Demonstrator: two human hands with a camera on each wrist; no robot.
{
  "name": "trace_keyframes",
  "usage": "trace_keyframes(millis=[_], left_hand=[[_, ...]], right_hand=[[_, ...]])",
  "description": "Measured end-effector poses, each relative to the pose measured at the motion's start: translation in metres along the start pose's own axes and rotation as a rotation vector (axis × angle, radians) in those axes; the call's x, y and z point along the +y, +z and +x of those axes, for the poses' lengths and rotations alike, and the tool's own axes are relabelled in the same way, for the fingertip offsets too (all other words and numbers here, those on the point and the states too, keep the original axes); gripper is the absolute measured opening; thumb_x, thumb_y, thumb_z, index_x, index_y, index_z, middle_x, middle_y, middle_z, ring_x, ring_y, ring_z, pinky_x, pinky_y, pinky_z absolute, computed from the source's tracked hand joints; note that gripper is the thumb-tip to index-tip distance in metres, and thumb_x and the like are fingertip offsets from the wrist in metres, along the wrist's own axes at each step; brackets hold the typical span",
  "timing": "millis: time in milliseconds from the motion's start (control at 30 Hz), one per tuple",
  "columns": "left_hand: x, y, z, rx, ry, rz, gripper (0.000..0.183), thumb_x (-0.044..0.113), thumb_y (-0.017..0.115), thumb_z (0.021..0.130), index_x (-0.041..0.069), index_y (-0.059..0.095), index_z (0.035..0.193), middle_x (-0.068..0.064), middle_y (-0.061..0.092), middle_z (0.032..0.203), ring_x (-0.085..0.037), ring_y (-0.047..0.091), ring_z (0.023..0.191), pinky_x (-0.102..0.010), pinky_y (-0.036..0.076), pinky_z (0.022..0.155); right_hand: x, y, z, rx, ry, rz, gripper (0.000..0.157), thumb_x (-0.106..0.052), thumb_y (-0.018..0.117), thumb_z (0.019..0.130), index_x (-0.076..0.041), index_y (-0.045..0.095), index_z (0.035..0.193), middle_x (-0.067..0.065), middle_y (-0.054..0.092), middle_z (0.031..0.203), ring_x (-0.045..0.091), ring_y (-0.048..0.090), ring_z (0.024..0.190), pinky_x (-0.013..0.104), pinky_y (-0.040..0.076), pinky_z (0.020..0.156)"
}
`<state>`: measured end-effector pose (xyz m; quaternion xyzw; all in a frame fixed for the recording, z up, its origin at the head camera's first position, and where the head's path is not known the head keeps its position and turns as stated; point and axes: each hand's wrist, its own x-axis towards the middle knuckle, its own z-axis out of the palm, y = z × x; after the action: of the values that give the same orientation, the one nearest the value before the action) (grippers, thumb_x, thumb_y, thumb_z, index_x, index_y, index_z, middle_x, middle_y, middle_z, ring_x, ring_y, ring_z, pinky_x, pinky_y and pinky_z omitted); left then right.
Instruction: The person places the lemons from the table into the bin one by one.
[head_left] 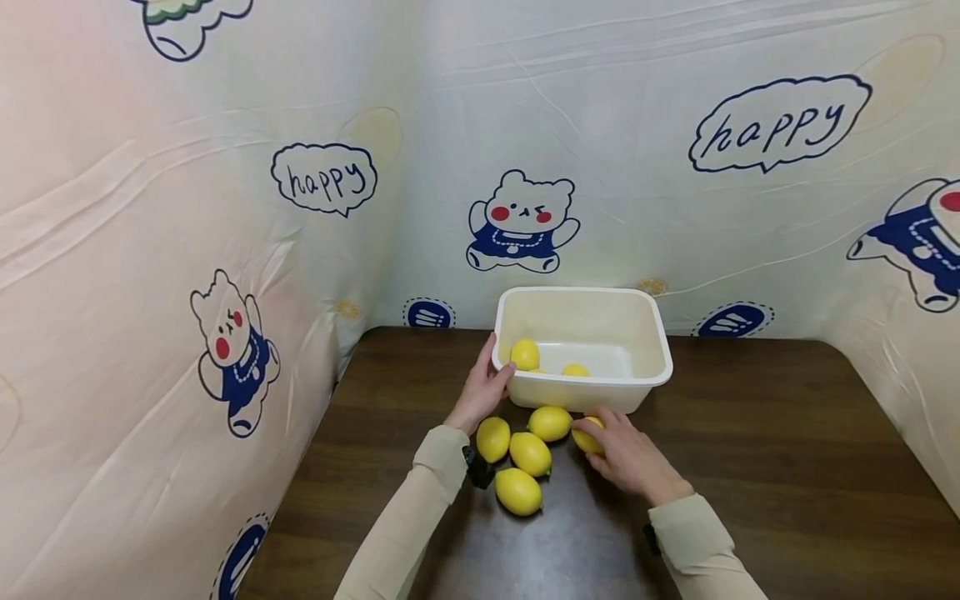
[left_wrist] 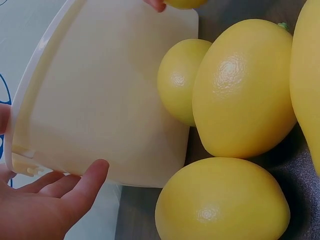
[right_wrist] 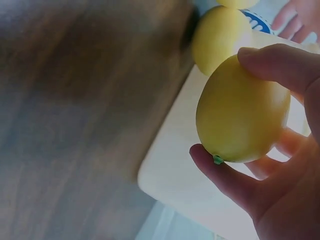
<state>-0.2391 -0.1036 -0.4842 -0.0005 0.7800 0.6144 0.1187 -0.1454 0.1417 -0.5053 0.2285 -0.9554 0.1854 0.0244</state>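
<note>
My right hand (head_left: 633, 457) grips a yellow lemon (right_wrist: 242, 112) between thumb and fingers, just in front of a cream plastic tub (head_left: 585, 393). At the tub's left front corner, my left hand (head_left: 482, 392) holds the rim, its thumb over the edge and its other fingers along the outside. Two lemons lie inside the tub, one lemon (head_left: 525, 355) by the left wall and another lemon (head_left: 575, 370) partly hidden behind the front rim. Several more lemons (head_left: 531, 454) are grouped on the table between my forearms, close to the left wrist.
The dark brown wooden table (head_left: 772, 450) extends to both sides of the tub. Behind it and along its sides hangs a pale printed cloth (head_left: 615, 208), nearly touching the tub's back. A dark wrist device (head_left: 478, 468) sits on the left wrist beside the lemons.
</note>
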Motion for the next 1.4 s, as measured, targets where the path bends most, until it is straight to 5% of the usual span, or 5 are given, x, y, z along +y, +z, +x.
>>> trace_keyframes(millis=[867, 1100, 1400], left_hand=[[0.0, -0.002, 0.002, -0.009, 0.016, 0.002, 0.07, 0.035, 0.05, 0.1, 0.038, 0.007, 0.155, 0.005, 0.014, 0.163, -0.027, 0.032, 0.144, -0.05, 0.049, 0.099], [0.001, -0.001, 0.0, -0.005, 0.005, 0.005, 0.068, 0.034, 0.05, 0.1, 0.045, 0.008, 0.152, 0.007, 0.014, 0.163, -0.025, 0.033, 0.144, -0.049, 0.048, 0.1], [0.001, -0.001, 0.001, 0.005, 0.002, 0.018, 0.068, 0.035, 0.05, 0.1, 0.043, 0.009, 0.154, 0.006, 0.015, 0.163, -0.026, 0.033, 0.144, -0.049, 0.049, 0.099]], right_hand=[[-0.015, -0.041, 0.008, 0.085, -0.12, -0.048, 0.043, -0.018, 0.073, 0.084, -0.021, 0.061, 0.125, 0.008, 0.05, 0.134, 0.027, 0.05, 0.115, 0.043, 0.055, 0.073], [-0.018, -0.052, 0.012, 0.114, -0.155, -0.068, 0.042, -0.019, 0.073, 0.084, -0.023, 0.061, 0.124, 0.007, 0.052, 0.131, 0.024, 0.051, 0.108, 0.038, 0.054, 0.07], [-0.023, -0.068, 0.017, 0.125, -0.179, -0.096, 0.04, -0.021, 0.071, 0.085, -0.022, 0.062, 0.124, 0.006, 0.054, 0.129, 0.023, 0.053, 0.102, 0.038, 0.052, 0.074]])
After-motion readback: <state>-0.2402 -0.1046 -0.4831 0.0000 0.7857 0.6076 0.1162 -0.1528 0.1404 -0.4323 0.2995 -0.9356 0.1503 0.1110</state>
